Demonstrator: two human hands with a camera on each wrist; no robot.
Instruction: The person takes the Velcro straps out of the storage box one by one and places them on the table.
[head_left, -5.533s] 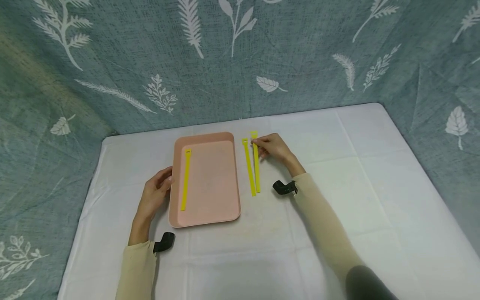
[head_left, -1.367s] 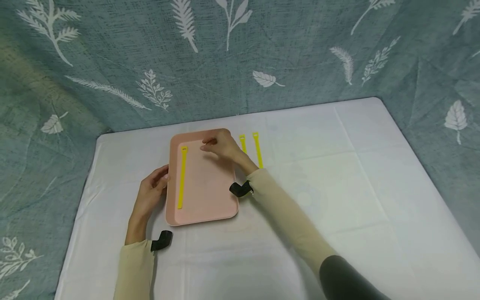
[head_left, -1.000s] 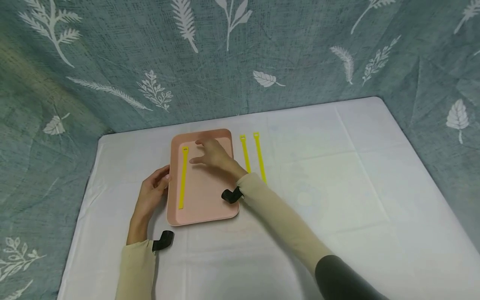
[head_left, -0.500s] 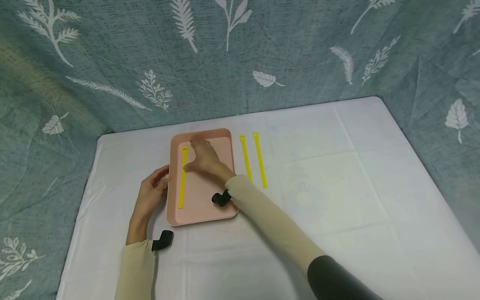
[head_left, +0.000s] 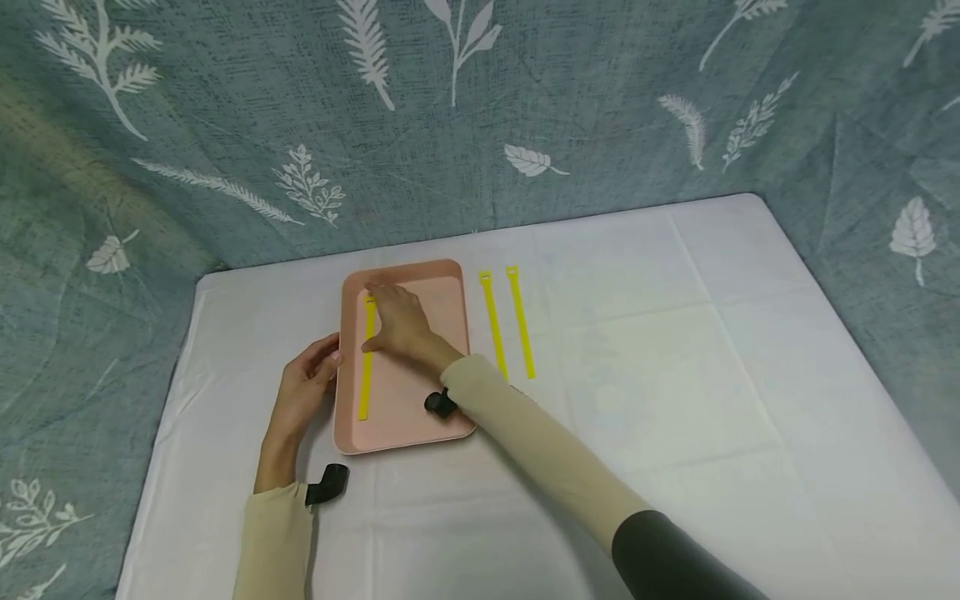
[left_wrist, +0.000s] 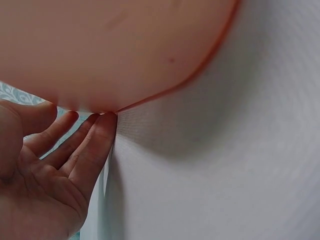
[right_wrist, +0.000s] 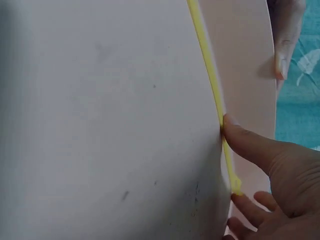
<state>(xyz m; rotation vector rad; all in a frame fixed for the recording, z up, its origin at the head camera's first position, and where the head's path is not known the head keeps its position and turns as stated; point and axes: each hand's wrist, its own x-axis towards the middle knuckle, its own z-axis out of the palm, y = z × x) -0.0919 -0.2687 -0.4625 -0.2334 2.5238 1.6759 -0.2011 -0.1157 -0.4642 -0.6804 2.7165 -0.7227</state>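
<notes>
A flat yellow cable tie (head_left: 365, 383) with a slotted head lies lengthwise along the left side of the pink tray (head_left: 408, 429). My right hand (head_left: 401, 323) is over it, thumb and fingers spread apart. In the right wrist view, the thumb touches the middle of the yellow cable tie (right_wrist: 212, 80) and a fingertip touches its slotted end. My left hand (head_left: 303, 379) rests at the tray's left side. Its extended fingertips touch the pink tray (left_wrist: 150, 60) at the edge in the left wrist view.
Two more yellow cable ties, a nearer one (head_left: 492, 321) and a farther one (head_left: 521, 321), lie on the white tablecloth (head_left: 660, 358) right of the tray. A patterned green curtain (head_left: 600, 108) hangs behind the table. My right sleeve (head_left: 540, 442) crosses the tray's lower right corner.
My right hand has let go of the rightmost cable tie, which lies farther right, and has moved left across the tray onto the cable tie there. The left hand stays at the tray.
</notes>
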